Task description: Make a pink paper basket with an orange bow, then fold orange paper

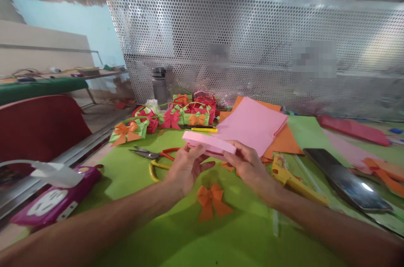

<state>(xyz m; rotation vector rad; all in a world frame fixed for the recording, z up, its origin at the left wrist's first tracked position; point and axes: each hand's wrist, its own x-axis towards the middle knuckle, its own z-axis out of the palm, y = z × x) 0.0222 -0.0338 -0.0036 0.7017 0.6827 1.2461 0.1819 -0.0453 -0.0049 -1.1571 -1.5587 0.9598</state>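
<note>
Between my two hands is a folded pink paper piece (210, 140), long and narrow, raised above the green table cover. My left hand (188, 165) grips its left part, thumb on the near side. At its right end my right hand (248, 162) pinches it between thumb and fingers. Below the hands lies an orange paper bow (211, 202). Scissors (151, 155) with red and yellow handles rest beside my left hand. A yellow glue gun (293, 181) lies just right of my right hand.
Small paper baskets with bows (170, 119) stand at the back, near a grey bottle (160, 86) and a yellow cutter (203, 129). Pink sheets (252, 122) lie behind my hands. A phone (344, 178) is at right, a purple power strip (59, 199) at left. A perforated metal panel (252, 27) stands behind.
</note>
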